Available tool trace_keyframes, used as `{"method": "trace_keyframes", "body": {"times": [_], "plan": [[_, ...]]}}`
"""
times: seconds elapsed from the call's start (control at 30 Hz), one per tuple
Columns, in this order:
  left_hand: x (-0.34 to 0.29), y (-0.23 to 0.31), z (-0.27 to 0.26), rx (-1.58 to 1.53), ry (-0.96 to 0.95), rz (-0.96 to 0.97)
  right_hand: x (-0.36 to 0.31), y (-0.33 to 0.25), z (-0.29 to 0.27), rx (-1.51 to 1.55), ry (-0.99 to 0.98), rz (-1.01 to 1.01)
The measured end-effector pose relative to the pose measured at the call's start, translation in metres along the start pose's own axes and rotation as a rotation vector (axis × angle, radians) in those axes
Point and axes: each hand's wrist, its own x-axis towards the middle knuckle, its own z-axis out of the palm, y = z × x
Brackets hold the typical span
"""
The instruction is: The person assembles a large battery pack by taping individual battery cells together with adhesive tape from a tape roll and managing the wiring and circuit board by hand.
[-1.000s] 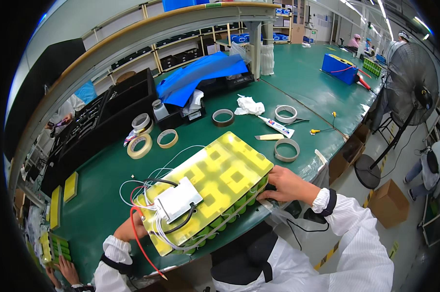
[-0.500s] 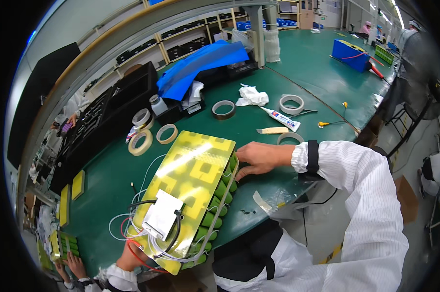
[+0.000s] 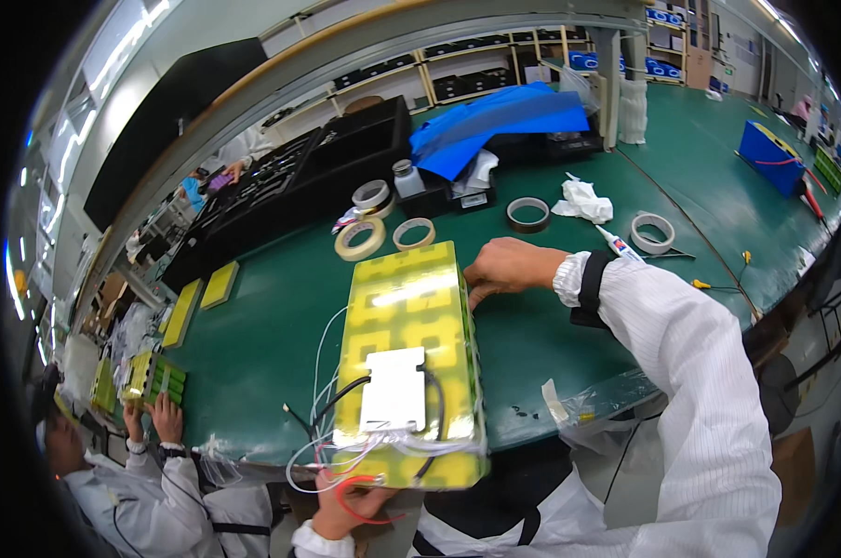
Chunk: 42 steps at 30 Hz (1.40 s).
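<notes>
A battery pack (image 3: 407, 321) with yellow insulating sheet on top and green cells along its side lies in front of me at the table's near edge. A white flat module (image 3: 393, 389) sits on its near half, with black leads and thin white wires about it. My left hand (image 3: 351, 507) is closed round the pack's near left end, beside a red wire (image 3: 344, 498); its fingertips are partly hidden under the pack. My right hand (image 3: 512, 264) holds the pack's far right edge, its fingers curled against the side and partly hidden.
Beyond the pack lie tape rolls (image 3: 360, 239), a dark tape roll (image 3: 528, 215), a glue tube (image 3: 618, 244) and crumpled tissue (image 3: 583, 201). Black trays (image 3: 355, 139) and a blue sheet (image 3: 495, 126) stand behind. At left, a co-worker's hands (image 3: 165, 417) touch another pack.
My view has swung left, so the bench things sit farther right. The pack has turned more upright in view, and less of its green-celled side shows. Both hands stay on it.
</notes>
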Motion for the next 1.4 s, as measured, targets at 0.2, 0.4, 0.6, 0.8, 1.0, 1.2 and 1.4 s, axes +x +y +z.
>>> {"method": "trace_keyframes", "body": {"times": [0.2, 0.4, 0.6, 0.8, 1.0, 1.2, 1.4], "plan": [[0.009, 0.060, 0.057, -0.116, 0.297, 0.008, 0.008, -0.013, 0.012, -0.272, -0.029, 0.238], [0.006, 0.031, -0.014, 0.033, -0.172, -0.103, -0.105, -0.088, -0.010, 0.109, 0.217, 0.437], [0.104, -0.022, -0.156, 0.058, -0.339, -0.167, -0.164, -0.203, 0.063, 0.409, 0.565, 0.578], [0.253, -0.096, -0.080, -0.396, -0.413, 0.092, -0.134, -0.227, 0.117, 0.198, 0.812, 0.535], [0.270, -0.097, -0.051, -0.467, -0.519, 0.075, -0.122, -0.245, 0.137, 0.079, 0.857, 0.618], [0.258, -0.091, -0.062, -0.502, -0.485, -0.062, -0.129, -0.234, 0.128, 0.139, 0.745, 0.548], [0.278, -0.109, -0.035, -0.414, -0.444, 0.117, -0.127, -0.231, 0.153, -0.041, 0.912, 0.546]]}}
